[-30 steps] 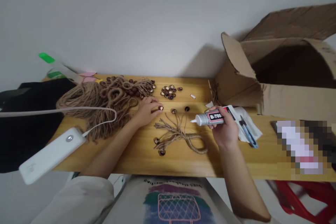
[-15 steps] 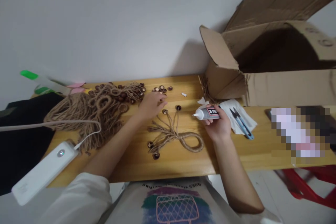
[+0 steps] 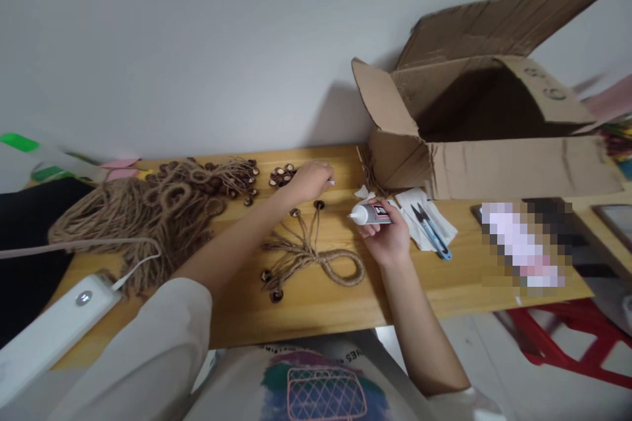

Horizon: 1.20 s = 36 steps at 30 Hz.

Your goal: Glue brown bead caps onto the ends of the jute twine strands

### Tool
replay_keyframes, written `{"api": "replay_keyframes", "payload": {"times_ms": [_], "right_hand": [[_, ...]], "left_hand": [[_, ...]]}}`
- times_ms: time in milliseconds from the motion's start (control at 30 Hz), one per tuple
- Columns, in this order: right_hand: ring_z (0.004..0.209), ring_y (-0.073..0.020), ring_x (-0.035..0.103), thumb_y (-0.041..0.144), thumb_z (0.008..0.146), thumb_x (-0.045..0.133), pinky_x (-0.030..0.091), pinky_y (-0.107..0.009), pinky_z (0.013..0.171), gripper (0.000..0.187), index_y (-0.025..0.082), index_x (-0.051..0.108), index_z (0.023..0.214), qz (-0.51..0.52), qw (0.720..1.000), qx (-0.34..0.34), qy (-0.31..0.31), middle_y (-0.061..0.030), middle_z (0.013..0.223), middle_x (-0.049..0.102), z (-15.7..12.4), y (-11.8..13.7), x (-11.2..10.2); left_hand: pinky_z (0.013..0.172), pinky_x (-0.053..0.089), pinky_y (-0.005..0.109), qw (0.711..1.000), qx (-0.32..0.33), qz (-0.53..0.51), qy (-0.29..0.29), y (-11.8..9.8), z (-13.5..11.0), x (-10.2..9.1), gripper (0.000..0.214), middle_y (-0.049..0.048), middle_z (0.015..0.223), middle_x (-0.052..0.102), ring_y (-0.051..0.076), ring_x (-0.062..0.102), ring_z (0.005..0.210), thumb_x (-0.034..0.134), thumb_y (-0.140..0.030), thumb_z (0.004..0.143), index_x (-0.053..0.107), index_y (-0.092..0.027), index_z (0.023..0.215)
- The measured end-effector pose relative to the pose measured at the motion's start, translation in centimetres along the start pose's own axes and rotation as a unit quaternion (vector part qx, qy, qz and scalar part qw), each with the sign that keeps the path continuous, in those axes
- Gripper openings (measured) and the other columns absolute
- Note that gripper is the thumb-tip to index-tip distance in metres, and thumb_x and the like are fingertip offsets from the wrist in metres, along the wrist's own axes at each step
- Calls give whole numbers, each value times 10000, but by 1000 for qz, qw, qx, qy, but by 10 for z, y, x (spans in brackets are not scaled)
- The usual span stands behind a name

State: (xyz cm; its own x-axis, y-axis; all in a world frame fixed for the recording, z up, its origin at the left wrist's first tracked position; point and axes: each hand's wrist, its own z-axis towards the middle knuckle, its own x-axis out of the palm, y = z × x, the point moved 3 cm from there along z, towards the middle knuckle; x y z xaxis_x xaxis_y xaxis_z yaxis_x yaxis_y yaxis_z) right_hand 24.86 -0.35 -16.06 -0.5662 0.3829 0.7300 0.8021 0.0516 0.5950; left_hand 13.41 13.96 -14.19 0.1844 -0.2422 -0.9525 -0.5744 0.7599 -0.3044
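Observation:
My right hand (image 3: 390,237) is wrapped round a grey-and-white glue tube (image 3: 372,214), its bare nozzle pointing left. Across the table, my left hand (image 3: 313,181) has its fingers closed on a small white cap (image 3: 331,182), mostly hidden by the fingertips. Below and between the hands lies a braided twine tieback (image 3: 345,279) with a loop at its right end. Dark round beads sit at several of its strand ends, such as one bead (image 3: 319,204) at the top. Beside my left hand is a cluster of cut-faced beads (image 3: 281,175).
A heap of twine tiebacks (image 3: 118,217) covers the table's left side. Thread snips (image 3: 432,233) lie on a white cloth (image 3: 409,200) at right. Behind them stands an open cardboard box (image 3: 474,168). A white power bank (image 3: 64,329) with a cable is at lower left.
My left hand has moved right from beside the beads and closed on the small white cap. My right hand still holds the glue tube. The view has swung to the right.

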Motion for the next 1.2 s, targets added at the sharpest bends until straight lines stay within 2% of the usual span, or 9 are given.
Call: {"api": "replay_keyframes", "payload": {"times_ms": [167, 200, 300, 367, 467, 600, 767, 1033, 1200], "right_hand": [[349, -57, 284, 324, 794, 588, 317, -161, 371, 192, 169, 551, 686, 25, 999, 5, 25, 82, 412, 347, -11, 2, 8], [357, -56, 299, 323, 781, 604, 337, -165, 381, 183, 168, 561, 693, 37, 999, -1, 19, 80, 427, 365, -15, 2, 10], [405, -67, 380, 343, 755, 653, 434, -188, 455, 175, 176, 602, 741, 67, 997, -25, 4, 80, 448, 387, -34, 3, 22], [435, -68, 422, 352, 769, 665, 494, -205, 532, 176, 184, 615, 778, 72, 997, -32, 9, 84, 462, 398, -46, 2, 32], [513, -83, 516, 369, 768, 687, 533, -214, 600, 190, 193, 620, 793, 68, 997, -39, -2, 83, 468, 398, -60, 0, 46], [557, -114, 561, 392, 726, 715, 555, -246, 597, 224, 193, 640, 798, 47, 996, -55, -47, 76, 464, 395, -69, -2, 54], [439, -72, 436, 409, 798, 642, 527, -227, 543, 217, 192, 637, 806, -1, 995, -91, -30, 73, 505, 405, -76, -4, 58], [407, -54, 363, 417, 825, 591, 480, -215, 486, 226, 197, 623, 783, -43, 991, -122, -36, 48, 580, 473, -82, -4, 60], [407, -39, 362, 393, 812, 612, 452, -195, 453, 200, 196, 629, 784, -46, 989, -135, -25, 44, 640, 520, -85, -4, 64]], "left_hand": [[798, 476, 327, 997, -46, -44, -45, -18, -37, -29, 164, 101, 904, 698, 212, 639, 855, 531, -200, 877, 673, -126, 915], [787, 486, 307, 987, -54, -128, -86, -25, -50, -40, 131, 70, 877, 704, 186, 644, 815, 571, -214, 857, 678, -145, 889], [690, 516, 272, 898, -90, -392, -180, -47, -94, -69, 142, 28, 806, 706, 157, 666, 731, 642, -301, 818, 671, -167, 852], [687, 539, 276, 831, -121, -496, -219, -62, -119, -81, 193, 22, 798, 706, 171, 692, 767, 671, -355, 802, 642, -171, 854], [724, 570, 294, 792, -156, -545, -226, -81, -142, -87, 221, 19, 833, 714, 186, 702, 827, 688, -392, 795, 621, -191, 858], [746, 576, 282, 787, -146, -548, -244, -90, -155, -86, 207, 8, 860, 706, 168, 696, 821, 665, -390, 824, 620, -199, 889], [692, 569, 258, 799, -138, -526, -257, -91, -166, -86, 189, 5, 818, 679, 154, 681, 762, 656, -376, 837, 634, -198, 896], [677, 554, 222, 807, -89, -518, -271, -90, -175, -85, 84, -7, 843, 652, 118, 666, 745, 633, -286, 864, 642, -212, 902], [707, 568, 234, 808, -90, -514, -273, -89, -180, -85, 70, -1, 863, 650, 131, 677, 779, 619, -278, 874, 642, -223, 911]]}}
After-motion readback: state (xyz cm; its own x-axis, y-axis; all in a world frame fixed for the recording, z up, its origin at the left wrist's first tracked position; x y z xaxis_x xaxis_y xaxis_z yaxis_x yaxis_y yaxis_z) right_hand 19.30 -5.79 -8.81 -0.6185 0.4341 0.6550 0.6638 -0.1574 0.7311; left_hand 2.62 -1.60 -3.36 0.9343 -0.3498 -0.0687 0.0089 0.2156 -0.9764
